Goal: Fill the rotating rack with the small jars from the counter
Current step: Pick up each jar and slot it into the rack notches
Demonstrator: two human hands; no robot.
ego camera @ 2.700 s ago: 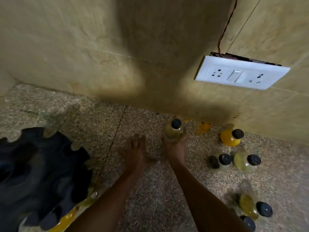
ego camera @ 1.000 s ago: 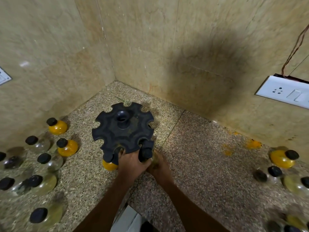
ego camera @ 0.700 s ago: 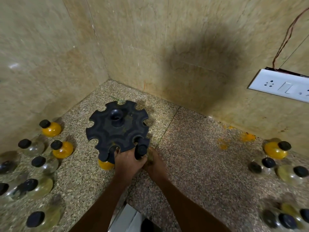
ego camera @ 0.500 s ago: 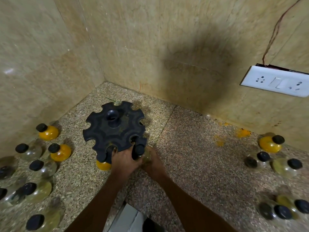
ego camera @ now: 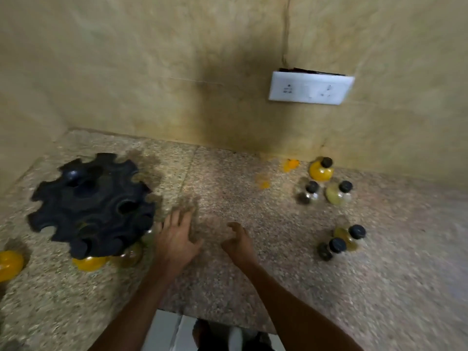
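Between jars: both hands empty over the table, rack only partly filled.

The left hand point(ego camera: 177, 243) is spread flat and released just beside the rack point(ego camera: 91, 206); the right hand point(ego camera: 239, 243) is loosely curled, grasping nothing. Two jars point(ego camera: 88, 263) appear seated at the rack's near edge; most slots are seen vacant. More jars point(ego camera: 320, 171) stand well apart to the right. Next, a reach rightward for one is judged needed. No labels or writing can be read; blur noted.
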